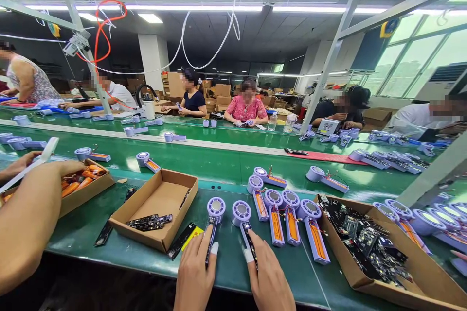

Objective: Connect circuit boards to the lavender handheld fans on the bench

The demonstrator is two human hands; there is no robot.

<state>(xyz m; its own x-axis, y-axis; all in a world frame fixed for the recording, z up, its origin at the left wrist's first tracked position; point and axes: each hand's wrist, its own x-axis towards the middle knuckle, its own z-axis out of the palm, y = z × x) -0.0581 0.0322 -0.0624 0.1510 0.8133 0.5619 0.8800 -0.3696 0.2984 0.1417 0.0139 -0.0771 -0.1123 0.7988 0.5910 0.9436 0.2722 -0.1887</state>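
Note:
My left hand and my right hand rest at the near edge of a green conveyor belt, with white finger cots on some fingers. Each pinches a narrow black circuit board: the left board and the right board. Both boards lie against lilac fan housings with round heads, the left head and the right head. Just right of them stand several similar housings with orange batteries. My fingers hide the boards' lower ends.
A co-worker's arm reaches in at the left beside a tray of orange batteries. An open cardboard box of black boards sits left of my hands, and another sits right. More belts and workers lie beyond.

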